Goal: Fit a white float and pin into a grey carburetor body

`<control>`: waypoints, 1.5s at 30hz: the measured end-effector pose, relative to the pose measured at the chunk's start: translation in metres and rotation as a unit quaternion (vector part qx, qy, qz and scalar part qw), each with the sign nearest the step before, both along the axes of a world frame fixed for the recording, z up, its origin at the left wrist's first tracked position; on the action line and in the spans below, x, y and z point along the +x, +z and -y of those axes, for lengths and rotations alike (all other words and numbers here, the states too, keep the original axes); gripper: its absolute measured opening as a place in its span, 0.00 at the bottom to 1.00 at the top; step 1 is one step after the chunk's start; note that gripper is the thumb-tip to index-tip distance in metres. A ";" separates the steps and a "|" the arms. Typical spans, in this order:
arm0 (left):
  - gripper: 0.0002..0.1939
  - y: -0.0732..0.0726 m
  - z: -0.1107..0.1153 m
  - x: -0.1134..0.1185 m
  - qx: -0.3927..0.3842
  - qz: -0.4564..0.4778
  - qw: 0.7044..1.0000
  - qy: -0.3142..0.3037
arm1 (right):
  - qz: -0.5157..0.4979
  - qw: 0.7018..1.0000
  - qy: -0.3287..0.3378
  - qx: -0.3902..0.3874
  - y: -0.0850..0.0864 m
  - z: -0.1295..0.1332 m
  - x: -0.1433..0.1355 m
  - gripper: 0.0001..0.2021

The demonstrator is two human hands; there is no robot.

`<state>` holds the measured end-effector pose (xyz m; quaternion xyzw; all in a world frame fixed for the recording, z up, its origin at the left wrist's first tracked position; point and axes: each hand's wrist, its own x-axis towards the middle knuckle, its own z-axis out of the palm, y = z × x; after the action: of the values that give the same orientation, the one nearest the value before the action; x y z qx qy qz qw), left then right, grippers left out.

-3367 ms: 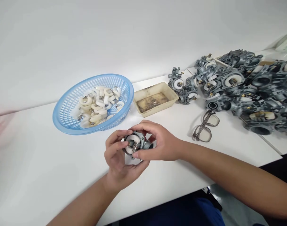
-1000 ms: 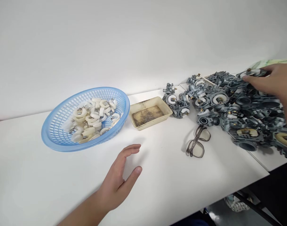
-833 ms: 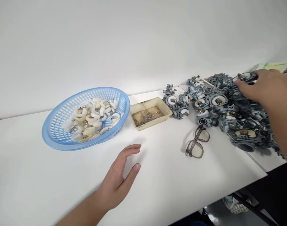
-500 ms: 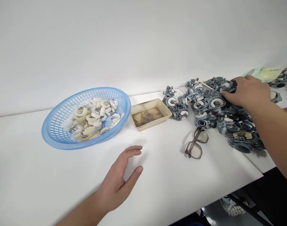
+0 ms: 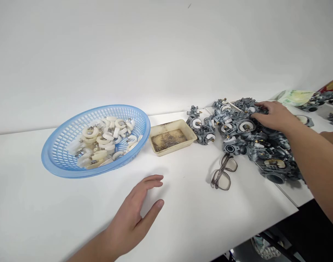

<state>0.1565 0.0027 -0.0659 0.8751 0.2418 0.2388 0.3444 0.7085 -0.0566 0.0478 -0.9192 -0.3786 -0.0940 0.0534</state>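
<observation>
My left hand point(image 5: 136, 214) hovers over the white table point(image 5: 59, 214) with thumb and fingers apart and nothing between them. At the right, my right hand point(image 5: 277, 116) is on the far side of a heap of grey metal carburetors point(image 5: 245, 127). Its thumb and fingers curl around a carburetor point(image 5: 265, 109) there, mostly hidden under the hand. White ring-shaped floats show in several carburetors of the heap. A blue plastic basket point(image 5: 53, 163) at the left holds many loose white floats point(image 5: 101, 142) with small metal bits.
A cream tray point(image 5: 172, 150) with thin metal pins point(image 5: 169, 141) stands beside the basket. Eyeglasses point(image 5: 223, 174) lie before the heap. A greenish plastic bag point(image 5: 294, 97) and more carburetors point(image 5: 319, 100) are farther right. Part of another person's arm point(image 5: 332, 139) shows at the right edge.
The whole view has shifted slightly, so things sit a little lower and further left. My right hand stays at the heap, and my left hand keeps its pose.
</observation>
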 end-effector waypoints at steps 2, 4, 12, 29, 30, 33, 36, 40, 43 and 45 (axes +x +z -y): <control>0.20 0.000 0.000 0.000 0.003 -0.001 1.000 0.000 | -0.002 1.000 -0.008 0.007 -0.003 -0.001 -0.003 0.31; 0.20 0.002 0.000 0.000 0.015 -0.002 1.000 0.000 | -0.003 1.000 -0.012 0.009 -0.004 -0.002 -0.006 0.34; 0.24 0.012 0.002 0.005 0.109 -0.011 0.993 -0.044 | 0.007 0.997 -0.009 0.075 0.026 0.006 -0.037 0.37; 0.46 -0.015 -0.009 -0.002 0.160 -0.111 0.970 -0.146 | -0.173 0.613 0.747 0.189 -0.098 0.016 -0.385 0.13; 0.46 -0.015 -0.009 -0.003 0.160 -0.121 0.969 -0.144 | -0.170 0.609 0.749 0.199 -0.103 0.014 -0.386 0.13; 0.49 -0.013 -0.008 -0.003 0.174 -0.141 0.963 -0.147 | -0.173 0.604 0.742 0.232 -0.111 0.011 -0.384 0.12; 0.48 -0.010 -0.008 -0.001 0.185 -0.148 0.960 -0.150 | -0.185 0.595 0.744 0.244 -0.116 0.008 -0.383 0.11; 0.48 -0.007 -0.007 0.001 0.193 -0.146 0.959 -0.148 | -0.228 0.596 0.739 0.214 -0.117 0.005 -0.381 0.11; 0.45 -0.005 -0.007 0.002 0.191 -0.143 0.961 -0.141 | -0.254 0.601 0.733 0.191 -0.113 0.005 -0.378 0.13; 0.44 -0.004 -0.006 0.001 0.204 -0.154 0.958 -0.131 | -0.249 0.607 0.735 0.173 -0.111 0.007 -0.376 0.14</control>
<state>0.1578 0.0082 -0.0695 0.9770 0.1208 0.0983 0.1457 0.3328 -0.0633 -0.0629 -0.2938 -0.8754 0.1454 0.3552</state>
